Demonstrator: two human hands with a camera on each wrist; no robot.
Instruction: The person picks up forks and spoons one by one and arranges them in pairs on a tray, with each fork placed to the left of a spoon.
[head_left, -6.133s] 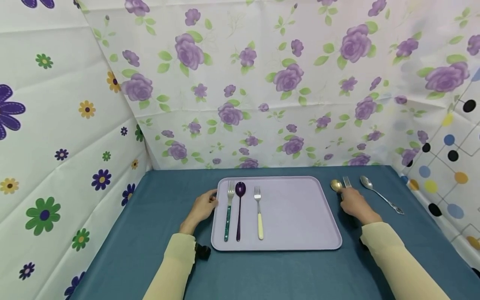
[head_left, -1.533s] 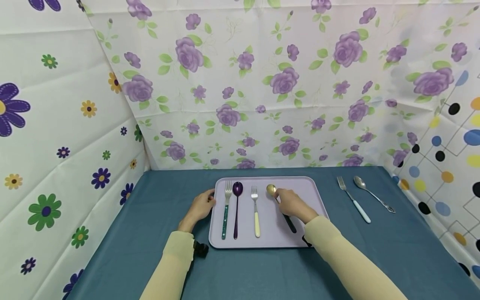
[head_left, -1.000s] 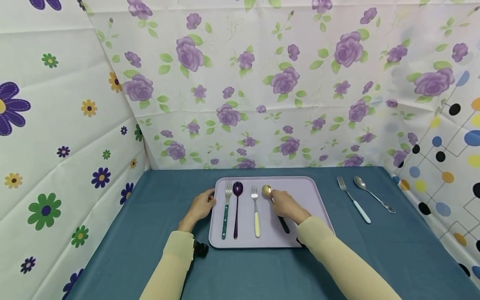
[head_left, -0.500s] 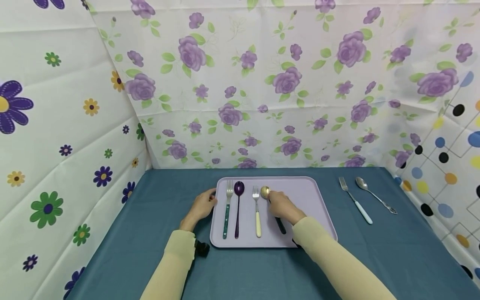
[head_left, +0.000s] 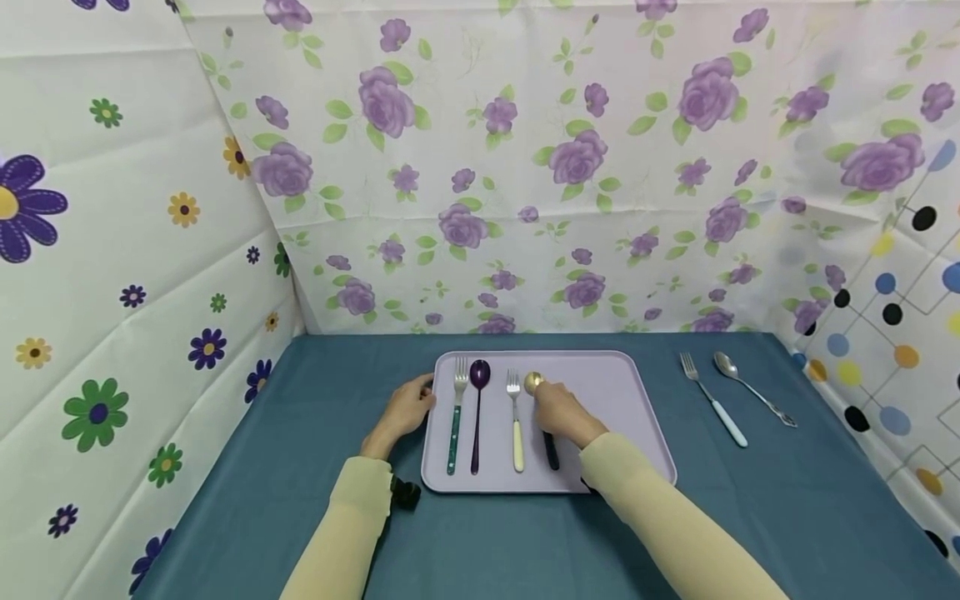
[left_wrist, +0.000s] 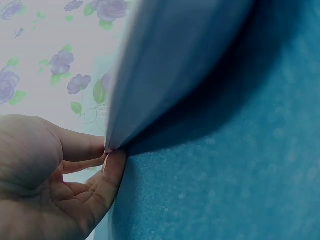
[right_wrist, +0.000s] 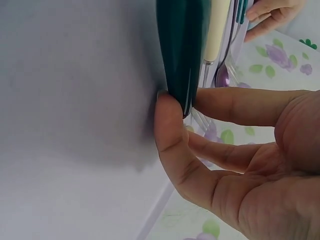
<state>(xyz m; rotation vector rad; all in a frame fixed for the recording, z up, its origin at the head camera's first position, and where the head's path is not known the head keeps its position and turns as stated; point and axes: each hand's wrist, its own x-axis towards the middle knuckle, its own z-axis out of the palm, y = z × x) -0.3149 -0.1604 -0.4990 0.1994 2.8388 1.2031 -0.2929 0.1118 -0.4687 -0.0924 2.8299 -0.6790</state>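
Right hand point(head_left: 564, 412) over the middle of the tray point(head_left: 617, 425). Its grip is closed down to a pinch: thumb and finger hold the dark green handle of the gold spoon point(head_left: 533, 382), near the neck. Spoon lies over the tray, bowl away from the person, handle end toward them. Cannot tell whether it rests on the tray or sits just above.

Left hand point(head_left: 403, 410) at the tray's left rim. Grip nearly closed, thumb and finger pinching the edge from either side in the left wrist view.

Also in the tray, left to right: green-handled fork point(head_left: 454, 429), purple spoon point(head_left: 480, 374), then across a wider gap the cream-handled fork point(head_left: 517, 437), just left of the gold spoon. All lie roughly lengthwise to the person, heads at the far side.

On the tabletop point(head_left: 480, 546) right of the tray, apart from it: white-handled fork point(head_left: 722, 414) and silver spoon point(head_left: 725, 363), side by side, both slanting. Blue-green cover beneath. Purple-rose cloth point(head_left: 487, 167) hangs behind; daisy-print cloth point(head_left: 135, 217) left, dotted cloth point(head_left: 911, 308) right. Pale yellow sleeves on both arms.
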